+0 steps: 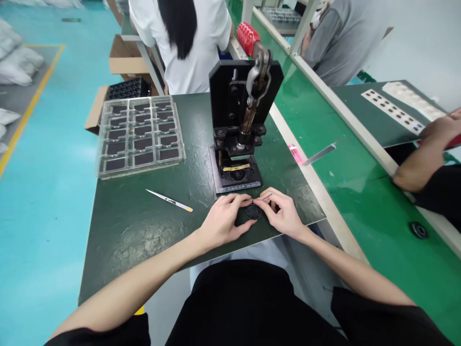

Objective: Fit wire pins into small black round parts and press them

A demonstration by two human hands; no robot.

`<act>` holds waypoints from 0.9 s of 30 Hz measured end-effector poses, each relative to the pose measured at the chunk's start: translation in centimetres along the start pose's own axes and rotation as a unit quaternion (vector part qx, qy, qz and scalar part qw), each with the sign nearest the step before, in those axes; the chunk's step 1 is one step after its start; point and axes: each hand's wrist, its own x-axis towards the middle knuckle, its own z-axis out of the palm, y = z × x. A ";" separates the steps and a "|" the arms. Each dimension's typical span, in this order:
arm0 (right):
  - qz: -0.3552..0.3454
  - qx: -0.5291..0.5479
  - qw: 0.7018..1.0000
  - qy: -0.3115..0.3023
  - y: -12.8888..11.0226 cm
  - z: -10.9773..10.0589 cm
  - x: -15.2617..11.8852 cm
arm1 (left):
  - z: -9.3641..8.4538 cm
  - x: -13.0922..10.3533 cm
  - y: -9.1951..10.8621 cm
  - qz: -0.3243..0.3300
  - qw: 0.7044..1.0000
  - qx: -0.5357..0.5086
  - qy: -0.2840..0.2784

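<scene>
Near the table's front edge, my left hand (226, 218) grips a small round black part (253, 212) between thumb and fingers. At the part's upper edge, the thumb and fingertips of my right hand (283, 212) are pinched around a thin grey strip-like piece (267, 196), whose kind I cannot make out. Just beyond my hands stands a black hand-lever toggle press (248, 110) with a red grip. Its lower fixture carries a yellow strip (236, 167). Left of my hands lies a pair of pale tweezers (169, 200) with a yellow end.
A clear compartment tray (140, 134) of dark flat pieces lies at the back left. A steel ruler-like strip (320, 154) and a pink item (296, 154) are on the right. Co-workers sit ahead and right. A black ring (418, 229) lies on the green surface.
</scene>
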 end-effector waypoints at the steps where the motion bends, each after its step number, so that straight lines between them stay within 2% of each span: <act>1: -0.006 -0.003 1.000 0.002 0.0 0.0 0.0 | 0.0 0.0 -0.1 0.001 1.000 0.004 0.001; 10: -0.067 -0.066 0.995 0.031 0.5 0.9 0.5 | -0.1 0.6 -1.2 0.063 0.994 0.070 0.062; 15: -0.048 -0.128 0.991 -0.009 1.2 0.8 1.1 | 0.1 1.4 -2.2 0.092 0.989 0.065 0.092; 19: -0.044 -0.161 0.985 -0.034 1.0 0.8 1.0 | 0.0 1.4 -2.1 0.089 0.990 0.060 0.094; 27: -0.044 -0.186 0.981 -0.038 1.2 1.1 1.4 | 0.3 1.2 -2.4 0.045 0.995 0.052 0.077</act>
